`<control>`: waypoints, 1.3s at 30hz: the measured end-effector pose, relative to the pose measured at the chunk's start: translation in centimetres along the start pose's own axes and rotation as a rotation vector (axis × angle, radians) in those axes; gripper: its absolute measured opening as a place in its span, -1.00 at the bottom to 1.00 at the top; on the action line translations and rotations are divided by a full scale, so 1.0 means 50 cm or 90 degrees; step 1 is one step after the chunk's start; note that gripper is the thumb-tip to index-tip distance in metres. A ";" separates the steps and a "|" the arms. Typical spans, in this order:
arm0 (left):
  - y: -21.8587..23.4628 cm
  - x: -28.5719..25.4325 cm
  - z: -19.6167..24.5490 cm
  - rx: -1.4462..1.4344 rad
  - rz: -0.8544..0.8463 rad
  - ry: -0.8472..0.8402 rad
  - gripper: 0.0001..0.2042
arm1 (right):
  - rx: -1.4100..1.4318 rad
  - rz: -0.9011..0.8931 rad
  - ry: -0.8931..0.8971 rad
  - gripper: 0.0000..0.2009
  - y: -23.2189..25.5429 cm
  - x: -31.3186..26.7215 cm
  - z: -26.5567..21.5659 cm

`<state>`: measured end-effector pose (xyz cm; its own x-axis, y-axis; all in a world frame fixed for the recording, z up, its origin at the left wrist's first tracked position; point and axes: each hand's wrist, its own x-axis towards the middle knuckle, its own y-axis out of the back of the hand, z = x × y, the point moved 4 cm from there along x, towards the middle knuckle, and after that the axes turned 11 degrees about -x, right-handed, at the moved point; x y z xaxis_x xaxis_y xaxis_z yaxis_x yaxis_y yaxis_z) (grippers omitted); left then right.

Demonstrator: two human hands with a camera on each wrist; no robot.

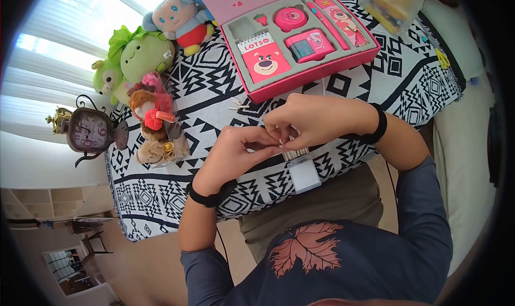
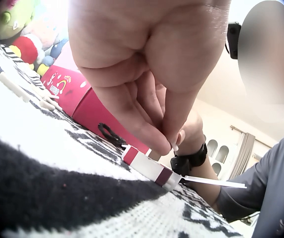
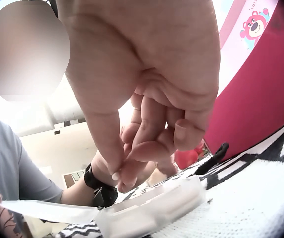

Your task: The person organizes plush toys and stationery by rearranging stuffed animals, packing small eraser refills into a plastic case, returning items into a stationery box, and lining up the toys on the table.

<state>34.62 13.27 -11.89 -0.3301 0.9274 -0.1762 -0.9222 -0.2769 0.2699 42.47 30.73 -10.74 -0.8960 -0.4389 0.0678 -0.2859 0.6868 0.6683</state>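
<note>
In the head view, my left hand (image 1: pixel 228 153) and right hand (image 1: pixel 311 118) meet at the fingertips over the cloth. A small white piece (image 1: pixel 281 145) is pinched there; its tip (image 2: pixel 175 147) shows between left finger and thumb, and a white end (image 3: pixel 115 176) shows at the right thumb. The left palm (image 2: pixel 142 44) and right palm (image 3: pixel 142 54) face their wrist cameras. Just below the hands lies a small clear case (image 1: pixel 304 175) with its lid open, holding several white sticks (image 1: pixel 296 153), partly hidden by the right hand.
Behind the hands stands a pink gift box (image 1: pixel 314 75) with a notepad and stationery. Several loose white pieces (image 1: pixel 239 106) lie left of it. Plush toys (image 1: pixel 147 56) and a clock (image 1: pixel 89 130) are at the left; yellow scissors (image 1: pixel 442 58) lie at the right.
</note>
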 end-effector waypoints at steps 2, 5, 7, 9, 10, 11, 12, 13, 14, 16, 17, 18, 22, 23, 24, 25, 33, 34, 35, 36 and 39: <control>0.021 -0.006 0.002 0.008 0.061 -0.022 -0.85 | -0.033 -0.020 -0.018 -0.81 0.006 -0.002 -0.002; 0.074 -0.014 0.018 0.307 0.172 -0.118 -0.81 | -0.071 -0.051 -0.032 -0.83 -0.003 -0.006 0.015; 0.094 -0.020 -0.004 0.350 0.219 -0.134 -0.80 | -0.075 -0.066 -0.023 -0.84 -0.007 -0.009 0.016; 0.109 -0.021 -0.018 0.366 0.255 -0.068 -0.81 | -0.109 -0.083 0.024 -0.90 -0.003 -0.009 -0.001; 0.109 -0.022 -0.018 0.366 0.258 -0.066 -0.81 | -0.109 -0.085 0.026 -0.90 -0.003 -0.007 -0.002; 0.105 -0.021 -0.022 0.356 0.229 -0.033 -0.82 | -0.106 -0.117 0.023 -0.90 -0.007 -0.007 -0.002; 0.102 -0.019 -0.027 0.345 0.200 -0.001 -0.83 | -0.103 -0.148 0.019 -0.89 -0.010 -0.008 -0.001; 0.101 -0.018 -0.030 0.343 0.200 -0.001 -0.83 | -0.103 -0.149 0.018 -0.89 -0.017 -0.008 0.006; 0.100 -0.017 -0.031 0.354 0.207 -0.016 -0.83 | -0.097 -0.139 0.024 -0.89 -0.027 -0.006 0.017; 0.100 -0.015 -0.030 0.365 0.214 -0.031 -0.83 | -0.092 -0.128 0.031 -0.89 -0.032 -0.005 0.023; 0.099 -0.014 -0.030 0.351 0.205 -0.034 -0.84 | -0.115 -0.131 0.027 -0.89 -0.032 -0.004 0.024; 0.099 -0.013 -0.030 0.337 0.197 -0.037 -0.84 | -0.137 -0.134 0.023 -0.89 -0.032 -0.003 0.024; 0.091 -0.008 -0.035 0.321 0.190 -0.025 -0.86 | -0.125 -0.125 -0.013 -0.86 -0.016 -0.004 0.011; 0.090 -0.008 -0.038 0.298 0.184 -0.017 -0.87 | -0.145 -0.150 -0.025 -0.87 -0.016 -0.005 0.011; 0.090 -0.007 -0.040 0.274 0.178 -0.009 -0.88 | -0.166 -0.175 -0.037 -0.87 -0.017 -0.006 0.012; 0.090 -0.006 -0.043 0.274 0.178 -0.010 -0.88 | -0.166 -0.174 -0.038 -0.87 -0.018 -0.008 0.016; 0.054 -0.006 -0.013 0.147 0.079 -0.050 -0.82 | -0.236 -0.236 0.082 -0.89 -0.030 -0.011 0.022; 0.048 -0.006 -0.008 0.147 0.078 -0.051 -0.82 | -0.236 -0.235 0.081 -0.89 -0.030 -0.011 0.022; 0.039 -0.008 -0.002 0.129 0.054 -0.060 -0.83 | -0.233 -0.234 0.078 -0.89 -0.031 -0.009 0.022; 0.031 -0.009 0.002 0.112 0.031 -0.068 -0.83 | -0.229 -0.233 0.074 -0.89 -0.033 -0.009 0.023; 0.014 -0.006 0.007 0.087 0.007 -0.066 -0.83 | -0.189 -0.197 0.074 -0.90 -0.039 -0.005 0.027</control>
<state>34.14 12.88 -11.31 -0.3111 0.9473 -0.0764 -0.8805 -0.2570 0.3983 42.80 30.30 -13.06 -0.7341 -0.6719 -0.0978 -0.4100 0.3239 0.8526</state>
